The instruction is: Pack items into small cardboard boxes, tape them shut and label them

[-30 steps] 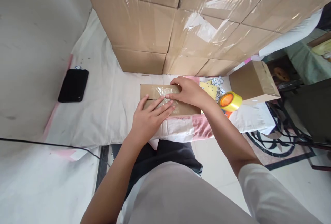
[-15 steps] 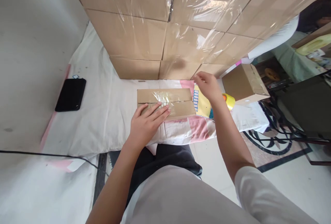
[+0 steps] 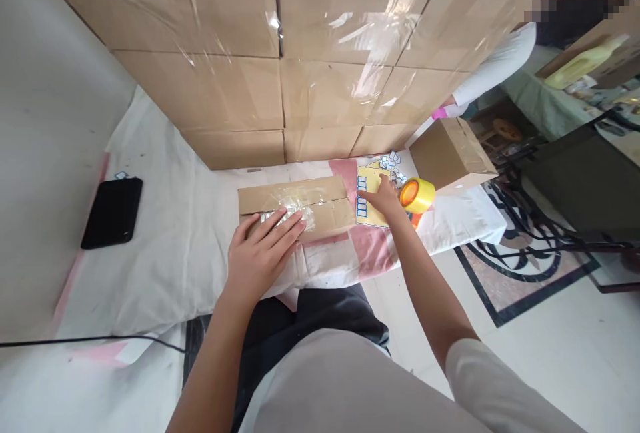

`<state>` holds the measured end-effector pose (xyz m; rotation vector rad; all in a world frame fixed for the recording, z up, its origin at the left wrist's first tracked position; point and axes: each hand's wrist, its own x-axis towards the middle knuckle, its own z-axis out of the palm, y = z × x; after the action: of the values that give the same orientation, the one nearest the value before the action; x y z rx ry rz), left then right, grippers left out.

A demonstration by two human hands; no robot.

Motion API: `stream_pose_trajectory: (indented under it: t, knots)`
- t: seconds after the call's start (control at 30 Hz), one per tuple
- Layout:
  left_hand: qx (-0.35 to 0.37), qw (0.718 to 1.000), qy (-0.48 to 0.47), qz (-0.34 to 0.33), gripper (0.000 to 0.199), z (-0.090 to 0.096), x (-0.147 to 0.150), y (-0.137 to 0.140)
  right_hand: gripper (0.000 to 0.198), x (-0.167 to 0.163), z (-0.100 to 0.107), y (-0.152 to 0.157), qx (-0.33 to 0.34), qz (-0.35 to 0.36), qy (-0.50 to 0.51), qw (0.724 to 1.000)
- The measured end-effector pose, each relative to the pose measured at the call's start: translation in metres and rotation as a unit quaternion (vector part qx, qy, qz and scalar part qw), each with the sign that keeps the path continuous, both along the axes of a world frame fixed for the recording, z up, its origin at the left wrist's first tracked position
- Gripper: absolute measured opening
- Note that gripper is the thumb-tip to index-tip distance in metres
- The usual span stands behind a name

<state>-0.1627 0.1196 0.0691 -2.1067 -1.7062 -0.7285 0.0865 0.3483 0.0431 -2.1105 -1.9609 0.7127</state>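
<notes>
A small cardboard box (image 3: 320,196) lies flat in front of me, with clear tape across its top seam. My left hand (image 3: 263,243) rests on its near left part, fingers spread over the tape. To the right of the box is a yellow card or sheet (image 3: 367,214) with a blue ladder-like pattern along its left edge. My right hand (image 3: 384,198) is over that sheet, thumb and forefinger apart, and nothing shows between them. Just right of this hand is a yellow tape roll (image 3: 420,195) with an orange core. White and blue sticker-like pieces (image 3: 393,165) lie behind it.
Wrapped cardboard boxes (image 3: 235,93) form a tall stack at the back. Another carton (image 3: 450,153) stands at the right. A black phone-like device (image 3: 113,213) lies on the cloth (image 3: 175,233) at the left. Past the stack, a person's white sleeve (image 3: 500,63) shows.
My right hand has come down from near the stack onto the yellow sheet, and its fingers have spread. My left hand stays on the box. The view has shifted right.
</notes>
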Motion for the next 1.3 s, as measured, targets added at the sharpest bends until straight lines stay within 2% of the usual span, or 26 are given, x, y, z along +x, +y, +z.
stream_pose_trajectory:
  t: [0.07,0.13,0.27,0.43,0.6,0.8,0.97,1.1,1.17,1.3]
  knots:
    - [0.013,1.0,0.002,-0.002,0.04,-0.001,0.0,0.001,0.099,-0.007,-0.006,0.001,-0.004,-0.01,-0.037,0.999]
    - [0.009,1.0,0.001,-0.005,0.042,-0.002,0.0,0.001,0.097,-0.009,-0.013,0.002,-0.001,-0.011,-0.072,0.997]
    - [0.01,1.0,0.008,-0.003,0.041,-0.001,0.0,0.002,0.085,-0.009,-0.02,0.003,0.026,0.013,-0.123,0.992]
    - [0.005,1.0,0.016,0.01,0.04,0.001,0.002,0.002,0.067,-0.011,-0.02,-0.001,0.07,0.045,-0.137,0.987]
    - [0.013,1.0,0.011,0.009,0.04,0.001,0.003,0.002,0.056,-0.004,-0.022,-0.003,0.115,0.057,-0.088,0.988]
    - [0.011,1.0,0.019,0.006,0.049,0.002,0.002,0.003,0.051,0.013,-0.011,-0.002,0.16,0.068,0.082,0.981]
    - [0.04,0.999,0.027,-0.003,0.054,0.001,0.002,0.006,0.045,0.022,-0.002,-0.005,0.132,0.061,0.18,0.973]
    - [0.041,0.998,0.036,-0.003,0.06,0.001,0.002,0.007,0.052,0.024,-0.005,-0.006,0.069,0.007,0.251,0.965]
    - [0.032,0.999,0.037,-0.001,0.061,0.002,0.003,0.006,0.049,0.025,-0.004,-0.005,0.015,0.001,0.308,0.951]
    - [0.027,0.999,0.032,-0.003,0.061,0.003,0.005,0.006,0.049,0.034,0.009,-0.01,-0.061,0.045,0.405,0.911]
